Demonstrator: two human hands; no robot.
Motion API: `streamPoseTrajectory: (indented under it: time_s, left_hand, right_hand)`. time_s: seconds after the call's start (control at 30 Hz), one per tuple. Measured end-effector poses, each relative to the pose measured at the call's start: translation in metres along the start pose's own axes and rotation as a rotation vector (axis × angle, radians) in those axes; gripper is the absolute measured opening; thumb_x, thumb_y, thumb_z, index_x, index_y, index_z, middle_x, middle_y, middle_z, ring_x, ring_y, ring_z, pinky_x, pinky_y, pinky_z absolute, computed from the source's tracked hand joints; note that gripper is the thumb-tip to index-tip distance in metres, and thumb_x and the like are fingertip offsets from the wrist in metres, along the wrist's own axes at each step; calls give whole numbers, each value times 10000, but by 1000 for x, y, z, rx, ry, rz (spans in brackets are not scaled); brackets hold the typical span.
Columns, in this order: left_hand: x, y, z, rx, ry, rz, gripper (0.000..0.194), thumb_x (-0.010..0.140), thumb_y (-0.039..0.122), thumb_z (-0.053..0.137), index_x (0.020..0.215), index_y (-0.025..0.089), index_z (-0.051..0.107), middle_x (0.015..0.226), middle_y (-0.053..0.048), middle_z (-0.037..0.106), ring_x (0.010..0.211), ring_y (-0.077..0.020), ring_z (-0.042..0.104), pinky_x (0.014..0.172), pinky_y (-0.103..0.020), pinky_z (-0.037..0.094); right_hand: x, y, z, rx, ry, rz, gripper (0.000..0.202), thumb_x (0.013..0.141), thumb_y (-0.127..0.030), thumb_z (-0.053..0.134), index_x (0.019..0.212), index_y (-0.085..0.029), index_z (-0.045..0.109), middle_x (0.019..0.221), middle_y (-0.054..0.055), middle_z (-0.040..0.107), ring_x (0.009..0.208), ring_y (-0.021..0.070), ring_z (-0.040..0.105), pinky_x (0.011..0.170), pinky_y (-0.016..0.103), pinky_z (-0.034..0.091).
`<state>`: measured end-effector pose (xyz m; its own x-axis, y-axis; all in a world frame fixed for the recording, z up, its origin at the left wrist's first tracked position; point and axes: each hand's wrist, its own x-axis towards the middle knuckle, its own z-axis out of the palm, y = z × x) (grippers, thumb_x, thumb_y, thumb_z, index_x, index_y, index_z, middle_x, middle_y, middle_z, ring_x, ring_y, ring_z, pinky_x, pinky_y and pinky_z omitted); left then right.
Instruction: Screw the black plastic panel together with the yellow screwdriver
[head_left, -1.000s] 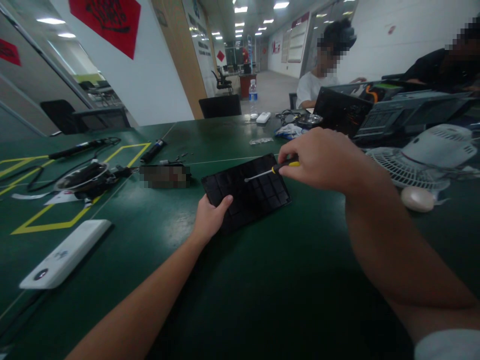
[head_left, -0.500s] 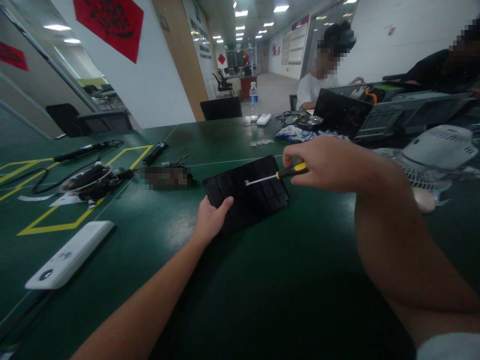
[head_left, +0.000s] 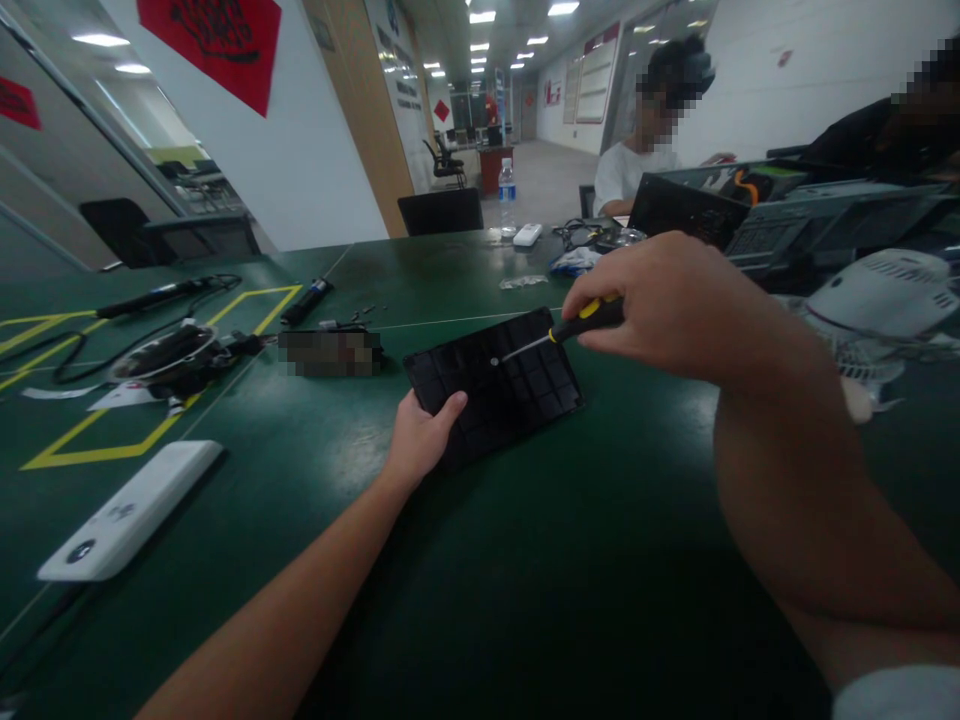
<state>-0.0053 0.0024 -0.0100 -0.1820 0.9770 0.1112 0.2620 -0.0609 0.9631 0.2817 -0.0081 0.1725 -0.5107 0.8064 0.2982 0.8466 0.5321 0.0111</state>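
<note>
A black rectangular panel [head_left: 517,400] with a ribbed grid surface lies tilted over the green table. My left hand [head_left: 425,432] grips its left edge, thumb on top. Closed around the yellow and black handle of a screwdriver [head_left: 534,345] is my right hand [head_left: 645,310], above the panel's right side. The screwdriver's tip points down-left at a small silver piece [head_left: 494,361] near the panel's middle. Whether tip and piece touch is too small to tell.
A white power strip [head_left: 131,510] lies at left, cables and a black tool [head_left: 306,300] behind it. A white fan-like housing [head_left: 877,300] and metal casings [head_left: 832,225] stand at right. A bottle [head_left: 507,195] stands at the back. A person [head_left: 637,170] sits across the table.
My right hand has risen slightly, and the screwdriver slants more steeply, its handle higher. My left hand and the panel have hardly moved.
</note>
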Motion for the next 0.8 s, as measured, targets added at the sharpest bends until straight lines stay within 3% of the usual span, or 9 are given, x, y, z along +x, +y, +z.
streamPoseTrajectory:
  time_s: [0.4, 0.8]
  left_hand:
    - [1, -2, 0, -1, 6, -6, 487, 763, 448, 858, 1140, 170, 722, 1156, -144, 803, 1094, -350, 767, 1004, -532, 608]
    - [-2, 4, 0, 40, 3, 11, 442, 799, 437, 823, 1131, 167, 716, 1141, -139, 803, 1073, -348, 769, 988, -539, 612]
  right_hand:
    - [3, -11, 8, -31, 53, -64, 253, 881, -206, 630, 1060, -242, 805, 1131, 84, 766, 1069, 324, 696, 881, 446, 500]
    - [4, -13, 9, -85, 39, -40, 253, 886, -209, 618, 1054, -250, 803, 1120, 82, 751, 1068, 335, 685, 817, 427, 487]
